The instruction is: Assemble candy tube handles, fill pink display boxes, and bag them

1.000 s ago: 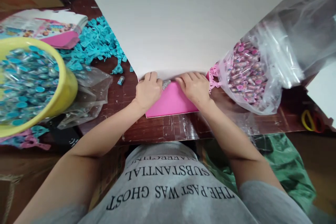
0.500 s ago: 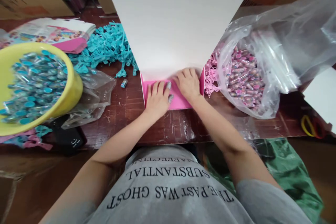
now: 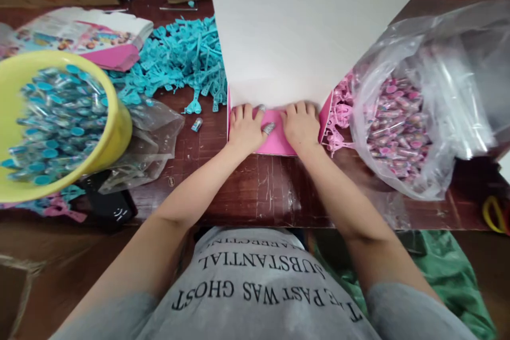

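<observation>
A carton with a tall white upright panel [image 3: 314, 26] and a pink lower flap [image 3: 274, 133] stands in front of me on the dark wooden table. My left hand [image 3: 247, 130] lies on the left part of the pink flap, fingers stretched out, with silvery nails or coverings on the thumb and index finger. On the right part of the same flap rests my right hand [image 3: 302, 126], also with its fingers stretched and palm down. The fingertips of both reach the fold below the white panel. Neither hand grips anything.
To the left are a yellow basin [image 3: 119, 127] of small blue-capped capsules, turquoise plastic pieces [image 3: 187, 56], folded printed cartons [image 3: 79, 32] and a black phone-like object [image 3: 113, 207]. At right stand pink plastic pieces [image 3: 338, 117], a clear bag of pink capsules [image 3: 398, 127] and yellow-handled scissors [image 3: 494, 215].
Both hands have slid forward on the flap toward the fold. The right hand's fingers have turned from pointing left to pointing ahead. The camera view has shifted, so the carton appears further right.
</observation>
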The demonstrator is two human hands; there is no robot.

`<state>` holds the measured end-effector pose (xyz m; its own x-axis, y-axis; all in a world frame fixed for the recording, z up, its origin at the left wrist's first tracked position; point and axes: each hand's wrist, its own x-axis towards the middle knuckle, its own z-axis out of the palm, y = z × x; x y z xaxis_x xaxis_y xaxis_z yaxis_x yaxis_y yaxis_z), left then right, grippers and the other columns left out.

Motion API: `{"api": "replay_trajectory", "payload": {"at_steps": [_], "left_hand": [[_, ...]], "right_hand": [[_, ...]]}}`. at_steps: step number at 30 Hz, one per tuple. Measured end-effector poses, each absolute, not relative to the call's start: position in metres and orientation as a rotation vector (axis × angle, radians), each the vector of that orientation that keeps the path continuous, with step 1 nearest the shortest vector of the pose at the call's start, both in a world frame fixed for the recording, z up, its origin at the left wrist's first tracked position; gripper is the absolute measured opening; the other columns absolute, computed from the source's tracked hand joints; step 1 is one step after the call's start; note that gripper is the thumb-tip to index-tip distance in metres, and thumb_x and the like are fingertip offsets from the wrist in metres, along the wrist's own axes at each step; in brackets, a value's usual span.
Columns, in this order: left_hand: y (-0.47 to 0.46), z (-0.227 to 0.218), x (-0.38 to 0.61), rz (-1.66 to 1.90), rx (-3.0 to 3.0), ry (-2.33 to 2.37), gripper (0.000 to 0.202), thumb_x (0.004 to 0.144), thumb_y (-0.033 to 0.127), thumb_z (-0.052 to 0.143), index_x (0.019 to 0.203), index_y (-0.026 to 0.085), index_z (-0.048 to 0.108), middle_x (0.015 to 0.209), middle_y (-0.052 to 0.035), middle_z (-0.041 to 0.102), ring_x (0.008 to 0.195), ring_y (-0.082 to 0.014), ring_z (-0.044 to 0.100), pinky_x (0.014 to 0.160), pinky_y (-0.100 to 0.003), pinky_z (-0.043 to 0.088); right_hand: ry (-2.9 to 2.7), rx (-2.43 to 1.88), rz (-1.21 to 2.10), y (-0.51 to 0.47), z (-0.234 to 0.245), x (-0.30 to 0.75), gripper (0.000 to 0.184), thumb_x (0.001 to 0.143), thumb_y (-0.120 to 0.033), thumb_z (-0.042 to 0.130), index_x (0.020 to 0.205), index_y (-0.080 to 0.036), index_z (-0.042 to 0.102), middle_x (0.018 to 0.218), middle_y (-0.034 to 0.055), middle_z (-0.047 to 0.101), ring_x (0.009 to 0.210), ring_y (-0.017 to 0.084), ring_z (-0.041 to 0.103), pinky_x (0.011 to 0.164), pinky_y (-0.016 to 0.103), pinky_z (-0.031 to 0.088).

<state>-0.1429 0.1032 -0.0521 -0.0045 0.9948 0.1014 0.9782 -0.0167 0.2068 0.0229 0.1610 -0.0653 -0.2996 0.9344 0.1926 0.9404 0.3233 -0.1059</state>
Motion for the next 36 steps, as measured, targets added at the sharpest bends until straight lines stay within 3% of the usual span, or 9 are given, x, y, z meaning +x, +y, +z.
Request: {"api": "replay_trajectory", "payload": {"at_steps": [5,11,16,19,22,25,31,33,36], "left_hand": [[0.087,-0.064,-0.139,0.474,2.213,2.063,0.053,0.11,0.038,0.046,0.157,0.015,0.056,0.169,-0.0192,0.043,0.158,-0.0421,0.036,0.132,-0.062,0.028],[0.078,-0.065,-0.135,0.315,2.136,1.949,0.056,0.11,0.049,0.045,0.162,0.029,0.051,0.174,-0.0059,0.04,0.162,-0.0414,0.029,0.133,-0.072,0.018],[0.057,-0.042,-0.144,0.345,2.069,2.007,0.062,0.109,0.052,0.047,0.164,0.024,0.047,0.174,-0.0132,0.039,0.162,-0.0424,0.029,0.129,-0.077,0.023],[0.019,-0.035,-0.17,0.363,2.122,2.065,0.066,0.107,0.055,0.049,0.164,0.021,0.047,0.173,-0.0162,0.039,0.16,-0.044,0.033,0.128,-0.076,0.027],[-0.017,-0.038,-0.205,0.256,2.149,2.14,0.062,0.108,0.05,0.046,0.158,0.015,0.055,0.169,-0.0202,0.045,0.155,-0.0447,0.04,0.126,-0.073,0.033],[-0.033,-0.045,-0.222,0.067,2.182,2.142,0.063,0.11,0.047,0.04,0.161,0.014,0.051,0.173,-0.0207,0.038,0.159,-0.0456,0.035,0.126,-0.077,0.029],[0.025,-0.05,-0.182,-0.06,2.053,1.989,0.072,0.109,0.066,0.027,0.171,0.03,0.03,0.182,-0.0078,0.014,0.169,-0.038,0.01,0.132,-0.075,0.009],[0.054,-0.048,-0.161,-0.009,2.072,1.907,0.072,0.108,0.067,0.03,0.171,0.032,0.03,0.182,-0.0055,0.016,0.17,-0.036,0.008,0.133,-0.073,0.003],[0.085,-0.052,-0.135,0.124,2.134,1.812,0.072,0.107,0.065,0.042,0.17,0.03,0.035,0.18,-0.0072,0.023,0.169,-0.036,0.013,0.134,-0.071,0.011]], "right_hand": [[-2.283,-1.606,-0.029,0.151,-0.08,0.032,0.045,0.111,-0.041,0.04,0.122,-0.013,0.073,0.124,0.0206,0.066,0.117,0.037,0.057,0.107,0.054,0.045],[-2.301,-1.613,0.009,0.165,-0.08,0.04,0.042,0.108,-0.043,0.047,0.117,-0.014,0.076,0.117,0.0192,0.07,0.11,0.037,0.059,0.102,0.055,0.049],[-2.322,-1.593,0.068,0.145,-0.041,0.017,0.039,0.107,-0.036,0.049,0.126,-0.013,0.074,0.13,0.0199,0.065,0.127,0.038,0.053,0.117,0.059,0.039],[-2.399,-1.506,0.151,0.113,-0.015,-0.012,0.044,0.108,-0.041,0.048,0.134,-0.014,0.071,0.139,0.0179,0.062,0.136,0.037,0.047,0.125,0.058,0.032],[-2.535,-1.468,0.384,0.088,-0.001,-0.042,0.048,0.108,-0.049,0.05,0.139,-0.017,0.068,0.144,0.0164,0.061,0.133,0.037,0.05,0.112,0.053,0.048],[-2.62,-1.542,0.523,0.081,-0.002,-0.055,0.048,0.106,-0.048,0.055,0.141,-0.017,0.066,0.148,0.0165,0.06,0.132,0.036,0.054,0.099,0.046,0.056],[-2.51,-1.776,0.413,0.115,-0.018,-0.007,0.046,0.109,-0.042,0.047,0.142,-0.016,0.064,0.148,0.0181,0.061,0.134,0.036,0.057,0.104,0.047,0.053],[-2.457,-1.837,0.303,0.126,-0.026,0.018,0.043,0.107,-0.039,0.049,0.139,-0.016,0.066,0.144,0.019,0.063,0.132,0.037,0.058,0.105,0.048,0.052],[-2.376,-1.754,0.129,0.136,-0.04,0.046,0.039,0.104,-0.034,0.052,0.13,-0.011,0.071,0.132,0.0223,0.068,0.124,0.038,0.062,0.103,0.051,0.053]]}}
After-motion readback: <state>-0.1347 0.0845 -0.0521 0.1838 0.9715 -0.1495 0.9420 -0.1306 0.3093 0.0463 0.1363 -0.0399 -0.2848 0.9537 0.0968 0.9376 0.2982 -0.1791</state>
